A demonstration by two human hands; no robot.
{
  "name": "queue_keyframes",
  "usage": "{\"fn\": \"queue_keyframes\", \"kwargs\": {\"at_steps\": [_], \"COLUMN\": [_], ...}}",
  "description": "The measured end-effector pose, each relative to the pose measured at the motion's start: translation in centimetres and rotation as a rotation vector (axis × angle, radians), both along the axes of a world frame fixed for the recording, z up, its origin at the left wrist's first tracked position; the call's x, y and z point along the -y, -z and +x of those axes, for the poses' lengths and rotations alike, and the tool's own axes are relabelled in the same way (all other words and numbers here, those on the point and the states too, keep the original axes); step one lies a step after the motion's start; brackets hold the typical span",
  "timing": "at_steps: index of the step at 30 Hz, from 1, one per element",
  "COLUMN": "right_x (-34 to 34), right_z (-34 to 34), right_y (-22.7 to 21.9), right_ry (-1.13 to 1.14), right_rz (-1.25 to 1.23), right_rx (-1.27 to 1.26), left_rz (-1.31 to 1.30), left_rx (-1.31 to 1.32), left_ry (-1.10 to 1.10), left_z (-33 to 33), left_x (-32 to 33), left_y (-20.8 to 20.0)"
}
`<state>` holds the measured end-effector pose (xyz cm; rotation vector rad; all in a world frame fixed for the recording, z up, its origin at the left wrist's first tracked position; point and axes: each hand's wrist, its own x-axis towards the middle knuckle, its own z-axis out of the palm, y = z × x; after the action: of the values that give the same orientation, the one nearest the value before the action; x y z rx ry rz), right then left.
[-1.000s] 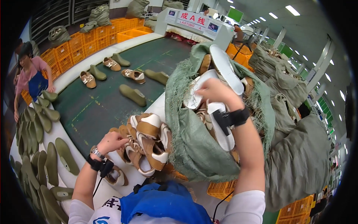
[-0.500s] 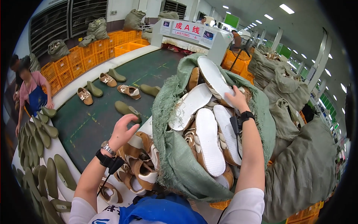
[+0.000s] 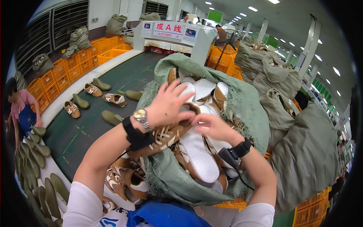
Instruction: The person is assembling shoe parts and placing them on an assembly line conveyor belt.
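Observation:
A brown sneaker (image 3: 166, 138) with white laces lies tilted over the near left rim of a green woven sack (image 3: 166, 170), its toe pointing left under my left wrist. My right hand (image 3: 215, 128) pinches the edge of its opening. Just above the sneaker is my left hand (image 3: 168, 104), fingers spread and slightly blurred, its thumb near the opening; whether the thumb touches cannot be told. White-soled sneakers (image 3: 198, 155) fill the sack, mostly soles up. More brown sneakers (image 3: 132, 181) are heaped beside it, on the near left.
Sneakers and olive shoe lasts (image 3: 80, 101) stand on the green conveyor belt (image 3: 72, 140). More lasts (image 3: 55, 193) line its white edge. At left is a co-worker (image 3: 24, 106) in a blue apron. Orange crates (image 3: 60, 75) run behind; full grey sacks (image 3: 306, 159) crowd the right.
My left hand has swung right, from beside the sack to over it. A sneaker is now in my right hand, which has come left and nearer. The view has shifted right.

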<state>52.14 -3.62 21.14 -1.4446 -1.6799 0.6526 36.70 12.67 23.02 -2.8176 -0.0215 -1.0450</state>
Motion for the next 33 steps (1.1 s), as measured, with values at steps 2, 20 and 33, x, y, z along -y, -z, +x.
{"fn": "queue_keyframes", "kwargs": {"at_steps": [2, 20, 33], "right_x": [1.3, 9.2, 8.6], "right_z": [5.6, 20.0, 7.3], "right_y": [0.2, -1.9, -7.6], "right_ry": [0.366, 0.828, 0.526], "right_rz": [-0.214, -0.351, 0.031], "right_rx": [-0.241, 0.432, 0.262], "left_rz": [-0.2, -0.329, -1.278], "left_rx": [-0.308, -0.435, -0.479], "left_ry": [0.046, 0.229, 0.494], "left_z": [1.1, 2.7, 3.2], "left_x": [-0.1, -0.6, -0.3], "left_y": [3.4, 0.3, -7.3]}}
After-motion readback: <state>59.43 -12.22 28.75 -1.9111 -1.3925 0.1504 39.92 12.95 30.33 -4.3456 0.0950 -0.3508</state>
